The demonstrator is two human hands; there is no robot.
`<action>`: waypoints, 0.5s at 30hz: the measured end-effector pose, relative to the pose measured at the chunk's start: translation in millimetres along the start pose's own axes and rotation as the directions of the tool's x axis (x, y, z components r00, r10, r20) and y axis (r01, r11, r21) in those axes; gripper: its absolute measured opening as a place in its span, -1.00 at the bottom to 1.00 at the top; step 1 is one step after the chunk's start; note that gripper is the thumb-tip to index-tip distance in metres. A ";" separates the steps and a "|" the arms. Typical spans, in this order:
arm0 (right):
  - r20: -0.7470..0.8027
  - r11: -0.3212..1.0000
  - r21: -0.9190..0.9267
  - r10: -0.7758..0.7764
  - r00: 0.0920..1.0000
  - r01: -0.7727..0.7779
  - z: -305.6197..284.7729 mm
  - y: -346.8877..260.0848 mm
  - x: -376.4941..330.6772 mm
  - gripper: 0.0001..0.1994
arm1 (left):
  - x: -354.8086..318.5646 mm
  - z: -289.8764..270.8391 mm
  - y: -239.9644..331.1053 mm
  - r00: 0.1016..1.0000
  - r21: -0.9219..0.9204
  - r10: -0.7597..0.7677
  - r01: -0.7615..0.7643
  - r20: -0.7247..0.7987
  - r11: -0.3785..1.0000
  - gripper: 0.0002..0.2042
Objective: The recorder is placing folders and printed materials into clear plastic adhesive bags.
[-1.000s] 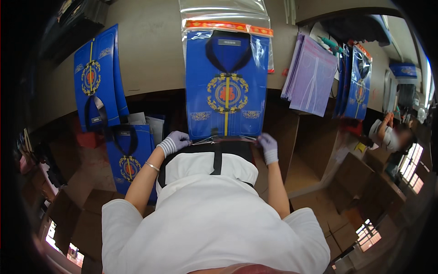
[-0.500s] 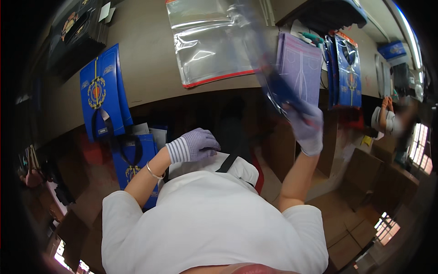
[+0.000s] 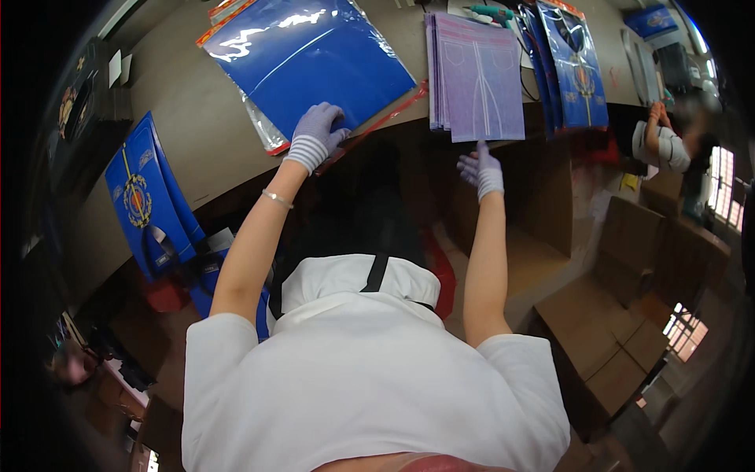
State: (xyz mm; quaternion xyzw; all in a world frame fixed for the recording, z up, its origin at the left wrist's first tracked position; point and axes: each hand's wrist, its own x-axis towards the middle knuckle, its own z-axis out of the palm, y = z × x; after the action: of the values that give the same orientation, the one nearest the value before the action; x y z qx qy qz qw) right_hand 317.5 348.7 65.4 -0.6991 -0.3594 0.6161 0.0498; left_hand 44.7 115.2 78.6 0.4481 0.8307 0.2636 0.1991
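Observation:
A flat blue paper bag (image 3: pixel 314 67) in a shiny clear plastic sleeve lies slanted on the table ahead. My left hand (image 3: pixel 317 132), in a pale purple knit glove with a striped cuff, rests at its near edge, fingers slightly bent and thumb apart. Under the bag, the stack of clear sleeves (image 3: pixel 263 126) shows at the left. A red strip (image 3: pixel 393 112) runs along the bag's near right side, past the table edge. Gloved alike, my right hand (image 3: pixel 481 170) is empty with fingers spread, just below a stack of purple jeans-print bags (image 3: pixel 481 79).
Blue bags with a round emblem (image 3: pixel 138 200) hang over the table's left edge. More sleeved blue bags (image 3: pixel 578 71) stand at the right, near a teal tool (image 3: pixel 489 12). Black bags (image 3: pixel 79 102) are stacked far left. Cardboard boxes (image 3: pixel 605 338) sit lower right; another person (image 3: pixel 664 141) works beyond.
The blue bag has gone from my right hand onto the clear sleeves. My left hand has moved forward from my lap to its edge. My right hand has let go and drawn left, fingers spread.

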 end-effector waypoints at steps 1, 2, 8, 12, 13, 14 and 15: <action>-0.011 1.000 0.013 0.006 1.000 -0.006 -0.7 -10.4 4.0 -0.52 | 11.3 8.8 0.8 1.000 0.147 -0.023 0.023 0.001 0.989 -0.84; 0.015 0.997 0.074 0.010 1.000 -0.011 0.4 -20.2 14.5 -0.49 | 21.0 14.4 4.4 1.000 0.149 -0.006 0.003 0.019 0.989 -0.84; -0.050 0.892 0.370 -0.260 0.964 0.260 -41.3 29.9 28.0 -0.59 | 43.0 31.0 -22.3 0.992 -0.299 -0.111 0.123 0.057 0.946 -0.88; -0.276 0.772 0.195 -0.549 0.789 0.605 -59.5 33.5 -100.6 -0.76 | 47.4 19.4 -17.9 0.966 -0.657 -0.239 0.242 0.097 0.714 -0.83; -0.289 0.792 0.081 -0.562 0.775 0.605 -57.0 37.8 -128.4 -0.76 | 51.9 9.4 -0.8 0.959 -0.637 -0.258 0.273 0.119 0.721 -0.84; -0.281 0.773 0.026 -0.603 0.747 0.634 -49.5 48.8 -144.4 -0.78 | 54.0 5.3 8.0 0.961 -0.639 -0.249 0.267 0.121 0.722 -0.84; -0.238 0.654 -0.171 -0.753 0.614 0.737 -31.0 51.2 -158.6 -0.81 | 57.9 2.1 14.4 0.951 -0.688 -0.281 0.290 0.129 0.665 -0.84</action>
State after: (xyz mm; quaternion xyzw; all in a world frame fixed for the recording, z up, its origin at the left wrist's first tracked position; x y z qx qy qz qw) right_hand 370.6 233.1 177.5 -0.5697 -0.6226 0.4207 0.3329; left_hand 25.1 171.5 80.3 0.2052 0.7273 0.5208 0.3970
